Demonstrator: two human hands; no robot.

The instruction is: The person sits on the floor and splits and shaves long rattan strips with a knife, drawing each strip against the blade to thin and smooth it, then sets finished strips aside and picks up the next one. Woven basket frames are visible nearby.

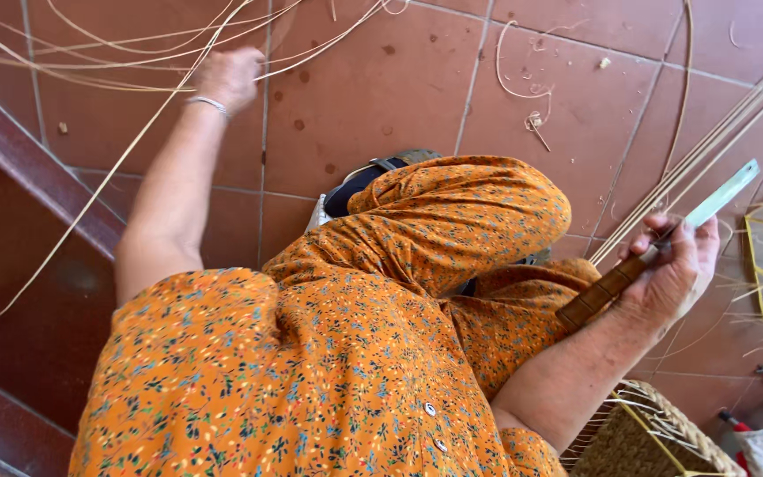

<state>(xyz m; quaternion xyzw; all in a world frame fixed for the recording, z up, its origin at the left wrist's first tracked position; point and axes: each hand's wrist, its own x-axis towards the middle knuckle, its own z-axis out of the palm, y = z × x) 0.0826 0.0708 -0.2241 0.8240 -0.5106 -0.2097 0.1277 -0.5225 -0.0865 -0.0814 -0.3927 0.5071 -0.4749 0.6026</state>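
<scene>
My left hand [227,78] reaches out to the upper left, with a thin bracelet on the wrist. It is closed on a bunch of long pale cane strips [117,75] that fan out across the red tiled floor [381,79]. My right hand [675,269] is at the right, above my knee, gripping a knife [655,252] with a brown wooden handle. Its pale flat blade points up and to the right. My orange flowered clothing [355,336] fills the middle of the view.
A woven basket [646,437] stands at the bottom right, with red-handled tools [735,417] beside it. A bundle of straight cane strips [717,141] lies diagonally at the right. A dark red wooden step [28,168] runs along the left. A foot in a dark sandal [359,185] rests on the tiles.
</scene>
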